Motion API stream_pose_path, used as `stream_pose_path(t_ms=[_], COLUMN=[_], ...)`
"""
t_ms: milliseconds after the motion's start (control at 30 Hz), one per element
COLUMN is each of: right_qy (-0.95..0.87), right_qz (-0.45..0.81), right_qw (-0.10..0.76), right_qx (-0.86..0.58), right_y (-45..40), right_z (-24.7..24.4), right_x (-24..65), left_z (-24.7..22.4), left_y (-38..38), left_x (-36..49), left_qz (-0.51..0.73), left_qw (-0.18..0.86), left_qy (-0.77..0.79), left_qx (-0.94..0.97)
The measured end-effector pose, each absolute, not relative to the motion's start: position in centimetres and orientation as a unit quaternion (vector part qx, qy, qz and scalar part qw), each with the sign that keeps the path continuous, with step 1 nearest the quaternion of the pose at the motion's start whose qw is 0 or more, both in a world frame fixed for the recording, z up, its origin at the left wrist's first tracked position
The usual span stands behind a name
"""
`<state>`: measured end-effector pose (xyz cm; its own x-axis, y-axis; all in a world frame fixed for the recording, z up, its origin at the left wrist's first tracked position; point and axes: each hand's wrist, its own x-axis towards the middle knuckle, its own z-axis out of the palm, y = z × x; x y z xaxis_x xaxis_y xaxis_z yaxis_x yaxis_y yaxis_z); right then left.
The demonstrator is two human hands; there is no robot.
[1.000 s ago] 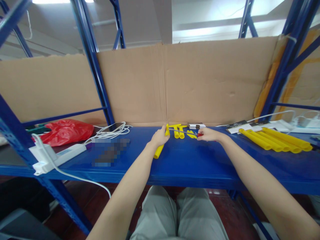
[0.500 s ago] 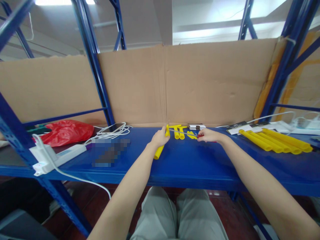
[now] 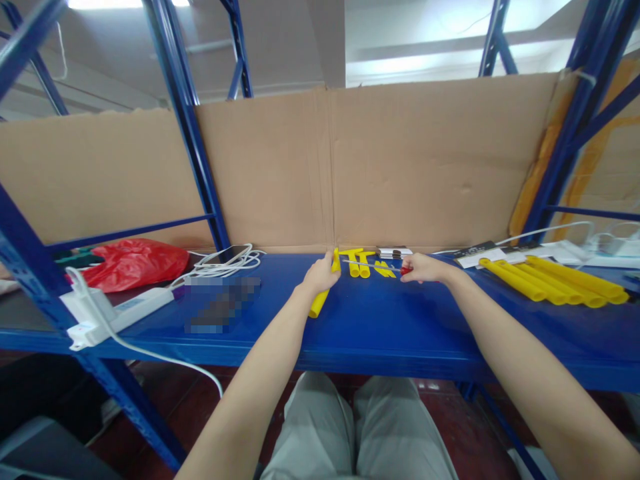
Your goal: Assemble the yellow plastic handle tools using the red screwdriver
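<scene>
My left hand (image 3: 319, 273) is closed around a yellow plastic tube (image 3: 319, 307), whose lower end sticks out below the palm; its upper part is mostly covered by the fingers. In my right hand (image 3: 425, 268) is a screwdriver (image 3: 406, 271) with a red handle. Its thin metal shaft points left, with the tip close to the upper part of the yellow tube; whether it touches cannot be made out. Between the hands, a little behind, lie yellow T-shaped tube pieces (image 3: 355, 268) and several small flat yellow parts (image 3: 384, 269).
A small white-and-black stack (image 3: 394, 253) lies by the cardboard wall (image 3: 430, 167). Several yellow tubes (image 3: 550, 283) lie on the right of the blue shelf (image 3: 380, 327). On the left are a red plastic bag (image 3: 143, 263), a white power strip (image 3: 143, 312) and coiled white cable (image 3: 225, 262).
My right hand has shifted slightly right with the screwdriver, and more of the red handle shows. My left hand keeps its grip on the yellow tube in about the same place.
</scene>
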<state>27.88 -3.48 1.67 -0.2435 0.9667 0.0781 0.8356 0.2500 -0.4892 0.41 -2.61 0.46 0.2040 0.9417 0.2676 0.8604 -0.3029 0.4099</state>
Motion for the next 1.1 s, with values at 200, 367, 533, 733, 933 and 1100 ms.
stream_pose_path(t_ms=[200,367,533,733,933,1100], right_qy=[-0.786,-0.798,-0.819,-0.821,-0.798,-0.771], right_qz=[0.210,0.228,0.220,0.137,0.174,0.220], right_qw=[0.133,0.128,0.164,0.339,0.426,0.461], right_qx=[-0.566,-0.543,-0.504,-0.439,-0.389,-0.380], right_y=[-2.6,-2.6,-2.9,-3.1,-2.9,-2.4], right_z=[0.7,0.4,0.2,-0.1,-0.6,-1.3], right_x=[28.8,27.7,25.8,23.1,21.2,21.0], left_z=[0.4,0.6,1.1,1.2,1.1,0.8], left_y=[-2.5,-2.9,-3.8,-4.9,-5.3,-4.9], left_x=[0.4,0.6,1.2,2.6,3.2,3.2], left_qz=[0.234,0.219,0.213,0.195,0.190,0.192], left_qw=[0.065,0.016,-0.026,-0.037,-0.024,-0.034], left_qy=[0.584,0.580,0.553,0.510,0.478,0.471], left_qx=[0.775,0.785,0.805,0.837,0.857,0.861])
